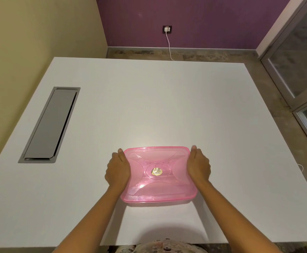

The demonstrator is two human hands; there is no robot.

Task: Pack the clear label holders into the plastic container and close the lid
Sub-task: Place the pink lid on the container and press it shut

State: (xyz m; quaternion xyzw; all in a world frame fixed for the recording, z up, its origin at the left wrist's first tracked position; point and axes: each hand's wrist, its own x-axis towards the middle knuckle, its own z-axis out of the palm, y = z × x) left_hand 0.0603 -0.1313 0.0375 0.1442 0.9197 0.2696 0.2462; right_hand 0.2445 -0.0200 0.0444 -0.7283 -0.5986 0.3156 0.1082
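Pink plastic container (pixel 159 175) sits on the white table (pixel 167 99), well to the right of the grey cable hatch (pixel 50 125), lid (pixel 156 161) already on. My left hand (pixel 117 169) and right hand (pixel 198 166) clasp its short sides, thumbs along the rim. No label holders visible outside; contents unclear through the plastic. Looks like the closing step. Next: press the edges down evenly until seated.

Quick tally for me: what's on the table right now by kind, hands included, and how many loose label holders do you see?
Pink plastic container with lid on: 1
Round gold sticker on the lid: 1
Hands on the container's sides, left hand and right hand: 2
Grey cable hatch set in the table: 1
Loose clear label holders: 0
Total: 5
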